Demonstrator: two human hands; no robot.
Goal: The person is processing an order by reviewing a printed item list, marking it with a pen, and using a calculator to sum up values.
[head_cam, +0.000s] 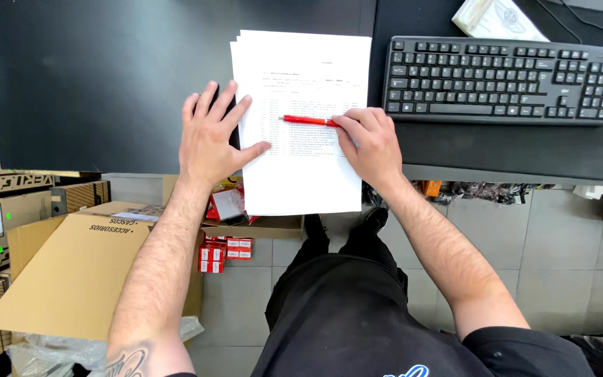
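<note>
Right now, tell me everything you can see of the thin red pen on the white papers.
The slim red plastic-looking pen lies almost level across the white printed sheets, tip pointing left. The right hand pinches its right end between fingertips, hiding that end. The left hand lies flat on the sheets, apart from it.

Left hand (212, 136) flat, pinning printed sheets (301, 126) on black desk (92, 84); right hand (369, 143) gripping red pen (308, 121) over text; keyboard (504, 80) just beside.

red pen (308, 121), white printed sheets (301, 181), black keyboard (504, 80), brown carton (71, 272)
</note>
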